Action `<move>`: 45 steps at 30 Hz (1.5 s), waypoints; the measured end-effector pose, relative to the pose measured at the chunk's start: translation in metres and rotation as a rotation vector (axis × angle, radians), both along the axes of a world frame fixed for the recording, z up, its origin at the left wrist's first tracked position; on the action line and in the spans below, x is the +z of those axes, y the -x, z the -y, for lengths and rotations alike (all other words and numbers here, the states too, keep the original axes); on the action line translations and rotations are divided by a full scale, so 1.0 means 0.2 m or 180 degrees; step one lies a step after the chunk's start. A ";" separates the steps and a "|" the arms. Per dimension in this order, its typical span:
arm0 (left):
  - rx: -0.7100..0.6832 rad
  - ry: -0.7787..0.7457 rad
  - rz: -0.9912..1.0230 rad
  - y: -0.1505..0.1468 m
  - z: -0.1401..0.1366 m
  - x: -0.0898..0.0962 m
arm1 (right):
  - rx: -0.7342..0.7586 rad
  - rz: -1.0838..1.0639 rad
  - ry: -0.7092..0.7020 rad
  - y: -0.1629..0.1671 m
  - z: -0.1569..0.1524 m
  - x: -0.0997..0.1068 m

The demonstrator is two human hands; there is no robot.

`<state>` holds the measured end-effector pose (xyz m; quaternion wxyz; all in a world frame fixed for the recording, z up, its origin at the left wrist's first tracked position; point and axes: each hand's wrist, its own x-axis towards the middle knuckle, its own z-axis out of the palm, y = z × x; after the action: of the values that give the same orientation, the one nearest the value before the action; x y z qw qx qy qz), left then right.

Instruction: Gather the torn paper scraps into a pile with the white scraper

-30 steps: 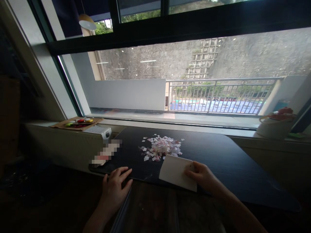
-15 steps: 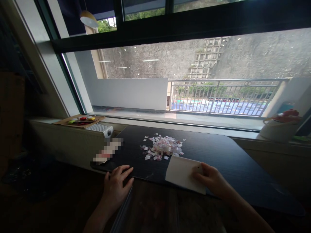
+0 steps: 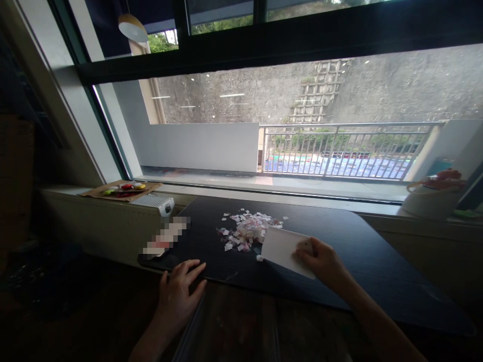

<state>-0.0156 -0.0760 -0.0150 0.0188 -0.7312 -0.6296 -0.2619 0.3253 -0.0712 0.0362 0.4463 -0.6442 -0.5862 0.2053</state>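
Note:
A white card point(image 3: 283, 250), roughly square and flat, is pinched by its right side in my right hand point(image 3: 319, 259). Its left edge meets the near right side of a loose heap of small paper scraps point(image 3: 251, 229), white and pinkish. One white scrap point(image 3: 260, 258) lies just below the card's left corner. My left hand point(image 3: 183, 285) rests at the near edge of the dark table point(image 3: 332, 226), fingers spread, holding nothing. Below the table edge, between my hands, is a dim clear-sided shape that I cannot make out.
A blurred-out strip point(image 3: 166, 239) lies at the table's left end. On the ledge beyond are a brown sheet point(image 3: 94, 191) with colourful items and a white slotted box point(image 3: 160, 203). A white container point(image 3: 428, 201) stands at the right by the window.
My right hand has moved the card up and slightly away from me, toward the scraps, from the table's near edge. The left hand has stayed in place.

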 end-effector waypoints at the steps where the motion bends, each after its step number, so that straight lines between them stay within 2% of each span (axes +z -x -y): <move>1: -0.0021 0.0009 0.0001 0.01 0.00 0.00 | 0.0015 -0.0008 0.0042 -0.02 0.03 0.01; 5: -0.0100 0.0158 -0.0042 0.04 -0.02 -0.01 | 0.0029 -0.0464 0.0132 -0.10 0.10 0.05; 10: -0.0120 0.0276 -0.0108 0.06 -0.03 0.00 | 0.0004 -0.0396 0.0153 -0.07 0.09 0.04; 15: -0.0094 0.0180 -0.0155 0.06 -0.03 0.00 | -0.0032 -0.0419 0.0289 -0.07 0.10 0.04; 20: -0.0029 0.0052 -0.0163 0.03 -0.01 0.01 | -0.0136 -0.0804 0.0297 -0.11 0.13 0.06; 26: -0.0033 -0.0040 -0.0126 0.02 0.01 0.01 | -0.0316 -0.0778 0.0354 -0.18 0.12 0.01; 29: 0.0018 0.0034 -0.0154 0.01 0.00 0.05 | -0.0279 -0.0769 0.0328 -0.20 0.11 0.00; 31: 0.0049 0.0079 -0.0212 -0.03 -0.01 0.11 | -0.0392 -0.0675 0.0285 -0.22 0.10 0.00; 34: -0.0316 0.0100 -0.0277 -0.18 -0.04 0.23 | -0.0653 -0.0585 0.0145 -0.25 0.08 -0.01; 37: -0.1158 0.0164 -0.0324 -0.40 -0.10 0.33 | -0.0784 -0.0618 0.0106 -0.28 0.06 -0.06; 40: -0.1874 0.0524 -0.0517 -0.59 -0.17 0.36 | -0.0798 -0.0613 0.0055 -0.30 0.04 -0.11; 42: -0.2050 0.0674 -0.0673 -0.67 -0.20 0.36 | -0.0818 -0.0546 -0.0015 -0.30 0.04 -0.12; 45: -0.2053 0.0813 -0.0792 -0.71 -0.25 0.37 | -0.0844 -0.0507 -0.0081 -0.28 0.05 -0.11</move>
<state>0.1269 -0.0252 0.0591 -0.0797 -0.9148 -0.3873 -0.0827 0.3809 -0.0815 0.0139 0.5228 -0.6919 -0.4613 0.1876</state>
